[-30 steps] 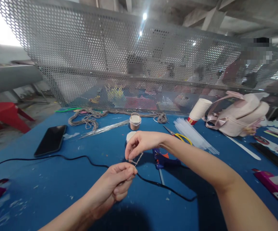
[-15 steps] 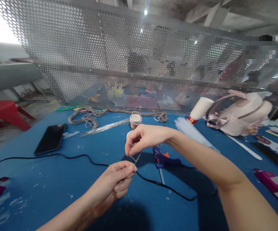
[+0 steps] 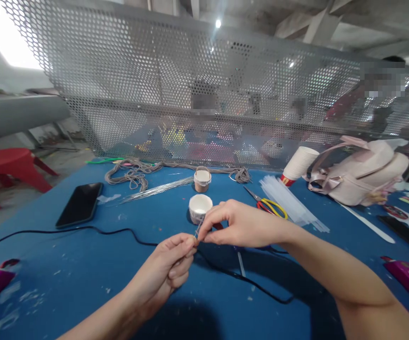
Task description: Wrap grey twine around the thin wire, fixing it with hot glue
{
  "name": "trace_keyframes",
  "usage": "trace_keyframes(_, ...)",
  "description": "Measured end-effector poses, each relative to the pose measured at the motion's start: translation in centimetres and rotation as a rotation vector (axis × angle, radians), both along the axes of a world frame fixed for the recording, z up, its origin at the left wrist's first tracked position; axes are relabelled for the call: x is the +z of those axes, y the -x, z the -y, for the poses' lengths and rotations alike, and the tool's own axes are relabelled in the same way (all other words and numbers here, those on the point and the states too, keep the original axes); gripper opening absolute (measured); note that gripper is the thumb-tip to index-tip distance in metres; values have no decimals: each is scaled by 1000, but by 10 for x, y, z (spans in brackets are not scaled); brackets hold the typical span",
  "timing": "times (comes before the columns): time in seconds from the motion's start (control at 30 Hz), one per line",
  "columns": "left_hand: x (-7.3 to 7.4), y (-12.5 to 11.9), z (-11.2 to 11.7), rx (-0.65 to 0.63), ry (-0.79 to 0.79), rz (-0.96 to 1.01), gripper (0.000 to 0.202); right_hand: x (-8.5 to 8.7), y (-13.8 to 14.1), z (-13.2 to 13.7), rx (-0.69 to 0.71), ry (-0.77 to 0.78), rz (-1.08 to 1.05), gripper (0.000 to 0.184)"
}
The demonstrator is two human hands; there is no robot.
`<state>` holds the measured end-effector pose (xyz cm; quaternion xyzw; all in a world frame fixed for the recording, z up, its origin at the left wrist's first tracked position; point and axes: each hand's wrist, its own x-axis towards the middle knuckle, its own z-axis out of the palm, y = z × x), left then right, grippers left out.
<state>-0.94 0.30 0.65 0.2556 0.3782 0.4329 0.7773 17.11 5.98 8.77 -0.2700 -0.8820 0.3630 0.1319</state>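
Nearest, the left hand (image 3: 174,262) is closed in a pinch, thumb against forefinger with the other fingers curled under, and holds a thin strand (image 3: 198,227) by its lower end. The right hand (image 3: 232,222) arches in from the other side, its thumb and forefinger drawn almost together right beside the left fingertips. They touch or nearly touch the strand, but I cannot tell whether they grip it. The strand is up off the tabletop (image 3: 84,274), its free part rising between the two hands; how it is bent or joined is too small to read.

For handling this well, I would keep the left pinch firm and close to where the right fingers work, so that so slight a piece does not swivel. The right fingers should press lightly and turn in small moves, with the wrist kept high for a clear view.

Below and beyond lie a black cable (image 3: 254,282) and a clear glue stick (image 3: 241,264); sleeves and strand are best kept off both. Just past the fingertips stands a white cup (image 3: 193,218), upright, so a low swing could knock it. Farther back are scissors (image 3: 275,208), a small basket (image 3: 201,187) and silvery wires (image 3: 158,190).
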Motion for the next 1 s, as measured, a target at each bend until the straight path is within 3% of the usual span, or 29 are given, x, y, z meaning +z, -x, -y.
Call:
trace_keyframes(0.23, -2, 1, 0, 34, -27, 29, 29, -18, -1, 19, -142, -126, -82, 15)
trace_keyframes(0.67, -4, 2, -1, 27, -20, 22, 26, -20, -1, 20, -291, -177, -146, 16)
trace_keyframes(1.0, -4, 1, -1, 35, -25, 18, 25, -25, -6, 20, -320, -149, -122, 15)
